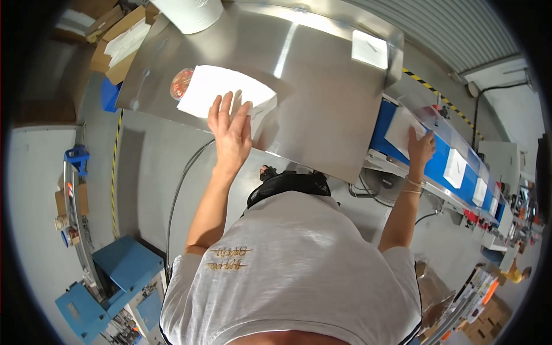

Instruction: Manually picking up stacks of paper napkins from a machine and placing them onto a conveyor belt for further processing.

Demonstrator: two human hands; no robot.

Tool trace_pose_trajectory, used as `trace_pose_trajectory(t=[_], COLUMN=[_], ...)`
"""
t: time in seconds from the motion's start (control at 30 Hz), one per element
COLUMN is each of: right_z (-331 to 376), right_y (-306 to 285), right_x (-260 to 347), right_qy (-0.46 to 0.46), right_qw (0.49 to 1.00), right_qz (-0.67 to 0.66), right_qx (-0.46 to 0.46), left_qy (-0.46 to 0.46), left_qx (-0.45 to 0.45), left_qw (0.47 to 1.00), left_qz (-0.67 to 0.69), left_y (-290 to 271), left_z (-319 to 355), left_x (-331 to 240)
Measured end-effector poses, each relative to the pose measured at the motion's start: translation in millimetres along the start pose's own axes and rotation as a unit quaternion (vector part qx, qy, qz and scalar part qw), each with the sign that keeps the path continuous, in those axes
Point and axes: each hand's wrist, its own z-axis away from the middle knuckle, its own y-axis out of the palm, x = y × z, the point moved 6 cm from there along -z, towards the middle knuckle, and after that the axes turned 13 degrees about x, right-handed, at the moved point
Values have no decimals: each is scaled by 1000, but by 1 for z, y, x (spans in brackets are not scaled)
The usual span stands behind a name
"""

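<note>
On the steel table (322,109), a stack of white sheets or flat packets (215,83) lies at the left, close to the front edge. My left hand (231,132) rests on the near side of it, fingers spread and nothing gripped. Beside the stack's left end sits a round red-patterned item (181,84), partly covered; its kind is unclear. My right hand (422,150) is over the blue conveyor belt (382,126), thumb and fingers at the right edge of a flat white packet (401,129). Part of that grip is hidden.
More white packets (455,168) lie spaced along the belt, behind a clear guard (445,129). Another white packet (370,50) lies at the table's far right corner. A white bucket (192,12) stands at the far left edge, near an open cardboard box (123,46). A dark cable hangs below the table.
</note>
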Motion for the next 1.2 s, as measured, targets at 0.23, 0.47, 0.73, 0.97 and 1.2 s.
trace_pose_trajectory(t=[0.23, 0.47, 0.73, 0.97, 1.2], right_z=[96, 123, 40, -6, 106], right_y=[12, 48, 50, 2, 25], right_x=[226, 298, 110, -19, 250], right_qy=[-429, -469, -135, -116, -349], right_qw=[839, 728, 813, 987, 811], right_qz=[-258, -339, -479, -11, -297], right_qx=[214, 367, 303, -113, 363], left_qy=[24, 9, -22, -16, 3], left_qx=[-9, 36, 37, 8, 22], left_qw=[1000, 999, 999, 1000, 999], left_qz=[-13, 27, 5, 23, 50], left_y=[-3, -10, -8, -8, -7], left_z=[2, -9, -8, -5, -2], left_x=[-3, -3, 17, 13, 14])
